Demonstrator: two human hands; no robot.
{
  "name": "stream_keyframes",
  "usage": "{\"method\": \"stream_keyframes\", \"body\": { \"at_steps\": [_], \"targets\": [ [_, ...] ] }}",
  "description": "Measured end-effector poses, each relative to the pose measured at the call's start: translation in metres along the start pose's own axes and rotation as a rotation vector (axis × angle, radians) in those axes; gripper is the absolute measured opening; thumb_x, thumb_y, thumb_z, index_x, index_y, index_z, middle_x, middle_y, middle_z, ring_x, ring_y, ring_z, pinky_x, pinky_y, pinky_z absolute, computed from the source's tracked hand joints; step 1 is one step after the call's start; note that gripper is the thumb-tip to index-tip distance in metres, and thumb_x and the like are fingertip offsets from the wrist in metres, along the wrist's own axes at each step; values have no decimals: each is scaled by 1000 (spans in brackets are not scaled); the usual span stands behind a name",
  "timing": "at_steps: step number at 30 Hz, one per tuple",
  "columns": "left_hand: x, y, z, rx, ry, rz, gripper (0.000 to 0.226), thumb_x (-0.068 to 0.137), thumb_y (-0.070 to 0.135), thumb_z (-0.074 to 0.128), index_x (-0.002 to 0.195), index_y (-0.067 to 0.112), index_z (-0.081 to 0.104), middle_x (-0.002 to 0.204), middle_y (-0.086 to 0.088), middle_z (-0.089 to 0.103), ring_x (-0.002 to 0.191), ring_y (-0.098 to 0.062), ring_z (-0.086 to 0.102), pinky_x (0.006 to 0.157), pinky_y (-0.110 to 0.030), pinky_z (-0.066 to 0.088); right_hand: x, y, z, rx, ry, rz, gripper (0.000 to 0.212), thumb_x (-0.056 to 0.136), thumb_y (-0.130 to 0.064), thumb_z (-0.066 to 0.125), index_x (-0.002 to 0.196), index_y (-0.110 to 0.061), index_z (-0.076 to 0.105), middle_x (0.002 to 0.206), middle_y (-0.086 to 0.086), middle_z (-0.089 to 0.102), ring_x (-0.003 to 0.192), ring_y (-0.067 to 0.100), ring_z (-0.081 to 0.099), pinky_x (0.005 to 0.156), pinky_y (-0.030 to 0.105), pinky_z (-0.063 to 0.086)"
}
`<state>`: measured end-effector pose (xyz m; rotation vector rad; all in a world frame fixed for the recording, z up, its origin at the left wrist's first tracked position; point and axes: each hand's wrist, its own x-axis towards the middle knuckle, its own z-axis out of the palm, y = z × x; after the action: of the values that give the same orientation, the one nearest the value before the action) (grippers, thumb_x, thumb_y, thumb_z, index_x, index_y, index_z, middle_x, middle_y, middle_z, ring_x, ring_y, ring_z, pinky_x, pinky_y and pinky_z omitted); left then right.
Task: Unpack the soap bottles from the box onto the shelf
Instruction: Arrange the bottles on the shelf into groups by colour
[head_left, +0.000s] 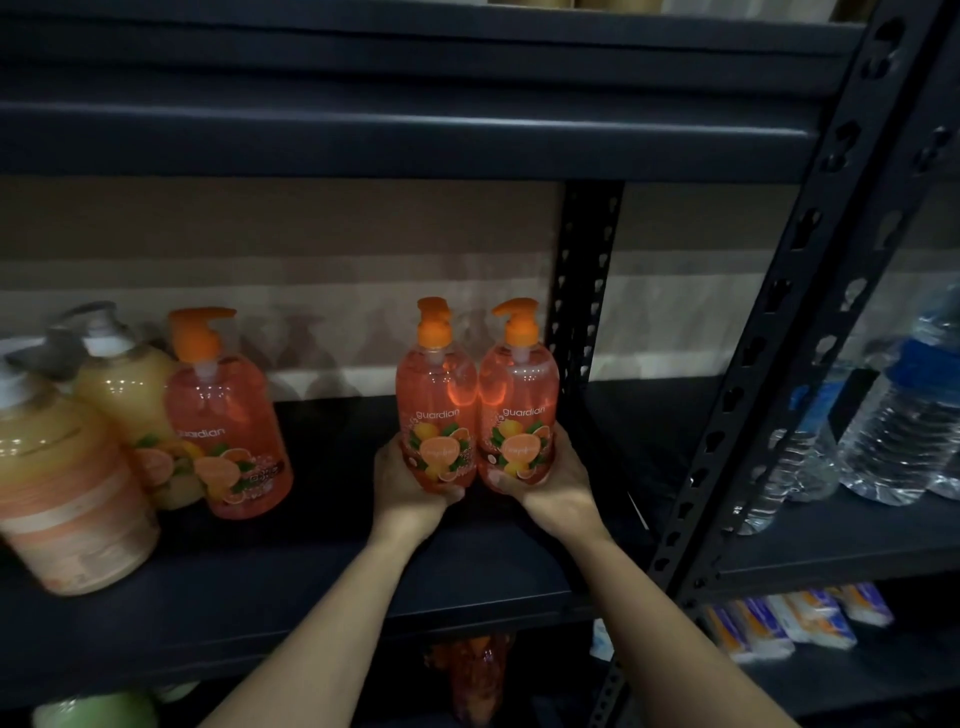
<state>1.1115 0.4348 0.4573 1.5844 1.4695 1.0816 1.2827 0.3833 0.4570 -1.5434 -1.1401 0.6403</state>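
Gripping one Guardian soap bottle (435, 400) in left hand (410, 491), its twin (519, 400) in right hand (548, 486), fingers curled round both bases. Set flat on shelf (311, 577), then release.

person, head view, dim light; two arms are showing.
- left hand (410, 493): is showing bare; shadow is lying over most of its back.
- right hand (545, 488): is showing bare; light is catching its back and the short nail of its thumb.
- left forearm (322, 623): is showing bare from wrist to the bottom edge; slim, widening toward the elbow end.
- right forearm (675, 639): is showing bare from wrist to the bottom edge; slim, its upper side is catching the light.
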Motion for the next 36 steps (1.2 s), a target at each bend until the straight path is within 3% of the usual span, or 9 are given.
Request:
{"method": "stream_keyframes", "body": {
  "at_steps": [1, 4, 6, 15, 21, 26, 30, 33, 36],
  "targets": [
    [-2, 2, 0, -25, -11, -4, 66, 58, 3, 88, 110, 26, 55, 104, 13, 60, 110, -16, 59, 78, -14, 45, 0, 0, 0, -1, 3, 8, 86, 63, -26, 92, 135, -33, 45, 116, -18, 62, 100, -7, 59, 76, 4, 47],
    [-9, 7, -2, -92, -16, -46, 84, 62, 5, 88, 133, 24, 47, 111, 10, 58, 105, -12, 56, 84, -22, 43, 0, 1, 2, -10, 31, 41, 93, 58, -33, 94, 137, -32, 44, 122, -13, 63, 109, 6, 61, 93, 25, 52],
    [-10, 7, -2, -108, -13, -59, 90, 60, 7, 90, 136, 22, 45, 115, 7, 60, 106, -12, 56, 87, -24, 43, 1, 2, 3, -24, 49, 53, 96, 56, -35, 94, 138, -30, 44, 122, -11, 63, 110, 8, 61, 96, 30, 52],
    [-11, 8, -2, -103, -15, -62, 92, 58, 11, 92, 135, 22, 44, 124, 0, 62, 114, -19, 59, 92, -26, 46, -2, -6, 2, -1, 44, 58, 87, 64, -25, 91, 137, -32, 45, 112, -16, 60, 101, 4, 57, 78, 10, 42],
    [-11, 9, -3, -133, -43, -56, 92, 61, 7, 90, 138, 21, 43, 125, 0, 61, 109, -13, 57, 89, -23, 43, -2, -10, 0, 2, 30, 63, 91, 68, -24, 89, 142, -29, 37, 115, -15, 57, 103, 6, 55, 89, 22, 43],
    [-12, 9, -3, -129, -52, -47, 90, 61, 7, 90, 137, 21, 44, 125, 0, 62, 105, -10, 55, 85, -20, 43, -1, -9, 1, 14, 54, 16, 70, 64, -10, 90, 114, -35, 48, 101, -20, 60, 89, -7, 58, 80, 11, 46],
    [-13, 10, -4, -129, -57, -42, 86, 63, 6, 89, 136, 21, 45, 110, 9, 58, 99, -7, 53, 60, -4, 39, 1, -6, 4, 30, 62, 5, 72, 65, -8, 89, 118, -34, 48, 110, -13, 63, 100, 4, 61, 85, 11, 46],
    [-12, 9, -2, -122, -57, -34, 84, 63, 8, 89, 133, 24, 46, 107, 11, 58, 102, -10, 57, 74, -14, 40, 0, -5, 3, 4, 66, 15, 74, 67, -13, 88, 128, -29, 50, 114, -12, 62, 104, 6, 59, 85, 9, 44],
    [-13, 10, -1, -114, -60, -18, 84, 64, 8, 89, 134, 24, 46, 108, 12, 55, 102, -7, 53, 76, -16, 40, 1, -4, 3, -30, 84, 34, 80, 67, -22, 89, 135, -30, 47, 117, -12, 63, 107, 10, 61, 95, 24, 47]
  ]
}}
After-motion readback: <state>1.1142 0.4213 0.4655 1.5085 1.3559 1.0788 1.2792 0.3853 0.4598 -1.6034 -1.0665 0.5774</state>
